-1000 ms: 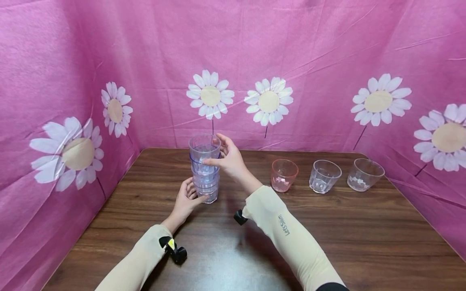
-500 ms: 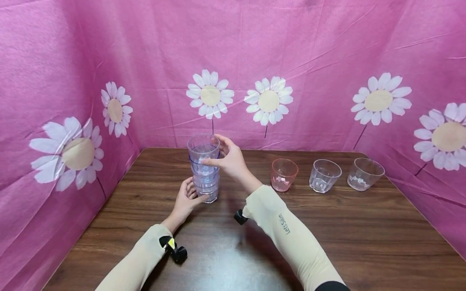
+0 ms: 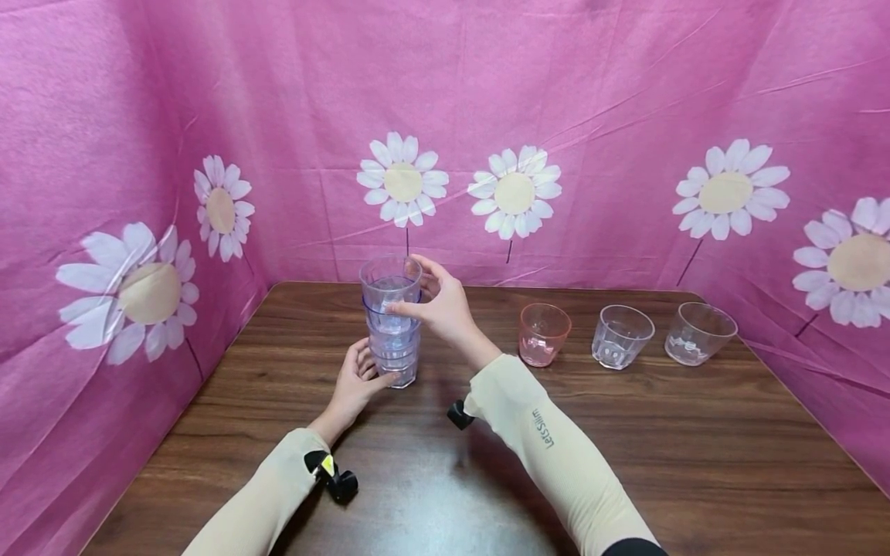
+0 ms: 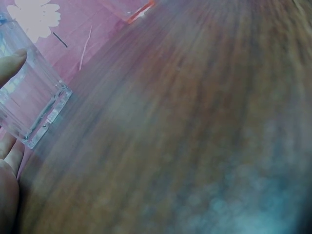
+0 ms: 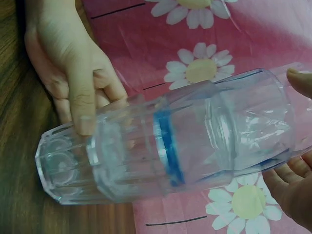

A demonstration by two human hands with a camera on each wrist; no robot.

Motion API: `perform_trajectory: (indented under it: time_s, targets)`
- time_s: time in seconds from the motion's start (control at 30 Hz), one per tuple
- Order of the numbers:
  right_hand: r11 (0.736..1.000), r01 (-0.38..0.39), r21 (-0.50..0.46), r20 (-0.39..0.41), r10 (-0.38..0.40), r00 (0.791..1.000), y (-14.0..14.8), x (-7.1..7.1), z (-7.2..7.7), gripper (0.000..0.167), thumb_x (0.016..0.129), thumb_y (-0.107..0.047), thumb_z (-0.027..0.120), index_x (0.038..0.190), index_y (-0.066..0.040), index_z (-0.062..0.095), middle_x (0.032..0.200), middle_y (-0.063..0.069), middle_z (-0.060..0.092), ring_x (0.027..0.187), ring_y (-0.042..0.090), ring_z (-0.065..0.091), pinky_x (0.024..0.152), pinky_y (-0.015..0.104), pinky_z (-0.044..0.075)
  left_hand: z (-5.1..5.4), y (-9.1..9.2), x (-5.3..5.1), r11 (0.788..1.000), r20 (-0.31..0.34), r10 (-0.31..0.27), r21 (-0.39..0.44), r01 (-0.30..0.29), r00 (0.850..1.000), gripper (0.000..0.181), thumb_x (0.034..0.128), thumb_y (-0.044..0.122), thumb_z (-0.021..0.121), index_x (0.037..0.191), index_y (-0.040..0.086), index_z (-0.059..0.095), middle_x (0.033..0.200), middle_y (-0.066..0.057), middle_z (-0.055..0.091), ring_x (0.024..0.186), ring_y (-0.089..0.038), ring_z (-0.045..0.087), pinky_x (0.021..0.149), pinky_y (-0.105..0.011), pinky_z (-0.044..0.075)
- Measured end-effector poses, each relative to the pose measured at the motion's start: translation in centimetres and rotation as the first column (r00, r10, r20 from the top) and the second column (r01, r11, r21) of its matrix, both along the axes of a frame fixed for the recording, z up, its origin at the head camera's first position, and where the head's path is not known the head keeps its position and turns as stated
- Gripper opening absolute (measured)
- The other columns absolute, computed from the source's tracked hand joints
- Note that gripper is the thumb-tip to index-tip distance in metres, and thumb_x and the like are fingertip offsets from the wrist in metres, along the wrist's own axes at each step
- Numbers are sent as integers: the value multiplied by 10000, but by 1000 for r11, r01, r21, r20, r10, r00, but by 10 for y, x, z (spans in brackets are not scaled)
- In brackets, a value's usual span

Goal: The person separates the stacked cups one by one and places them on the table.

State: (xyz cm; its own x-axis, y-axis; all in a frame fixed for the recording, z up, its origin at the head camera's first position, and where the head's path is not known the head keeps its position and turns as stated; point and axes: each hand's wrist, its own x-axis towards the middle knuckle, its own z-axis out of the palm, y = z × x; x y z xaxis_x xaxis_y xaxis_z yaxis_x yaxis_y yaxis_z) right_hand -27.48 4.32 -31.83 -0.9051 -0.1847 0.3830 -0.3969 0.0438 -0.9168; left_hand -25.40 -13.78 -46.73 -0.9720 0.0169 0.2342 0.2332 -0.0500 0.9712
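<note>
A stack of nested see-through plastic cups (image 3: 393,340) stands upright on the left half of the table, its middle tinted blue. Low on the stack, my left hand (image 3: 353,380) grips the bottom cup (image 4: 36,109) between thumb and fingers. Higher up, my right hand (image 3: 439,305) holds the top clear cup (image 3: 389,272) from the right, thumb in front and fingers behind. A blue band (image 5: 168,146) shows through the stacked walls in the right wrist view. In the left wrist view, only the lowest part of the stack is visible.
To the right, a pink cup (image 3: 544,335), a clear cup (image 3: 622,337) and another clear cup (image 3: 698,333) stand apart in a row near the back of the brown wooden table (image 3: 626,448). A pink cloth with daisies (image 3: 598,100) surrounds the table's back and sides.
Both hands keep their grip on the stack. Its upper part shifted very slightly left, then back again; the row of cups stays in place.
</note>
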Motion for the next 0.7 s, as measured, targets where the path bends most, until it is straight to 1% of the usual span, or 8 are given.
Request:
perform_trajectory:
  time_s: [0.13,0.33,0.5,0.7]
  targets:
    - [1000,-3,-27,-27,2,1000,1,-1,3,802,725,-22,872,1433,-24,494,1370,134,584,1119,289,640,956,370,519,-1,0,-1,1000,-11,4,8,-4,1000,768,763,-179,718,1407,-94,309,1343,-261,503,1061,-46,560,963,-232,460]
    - [1000,-2,-28,-33,1,999,2,-1,6,809,717,-24,878,1431,-27,497,1368,150,585,1112,280,641,957,363,517,0,0,-2,1000,-20,2,9,-2,1000,763,760,-189,715,1399,-97,311,1312,-247,523,1049,-36,567,959,-221,460]
    - [998,2,-70,-29,-4,1000,2,1,8,822,717,3,868,1439,2,476,1370,143,585,1144,304,623,979,368,502,0,0,-1,1000,-14,-1,1,1,1000,762,768,-180,720,1403,-97,308,1326,-255,515,1053,-30,562,962,-219,456]
    - [990,-9,-142,-44,3,999,3,4,12,801,717,59,845,1428,15,478,1376,147,579,1230,265,577,1012,321,475,0,0,1,1000,-8,0,-1,0,1000,761,775,-175,722,1407,-96,305,1341,-263,506,1062,-35,557,971,-224,452]
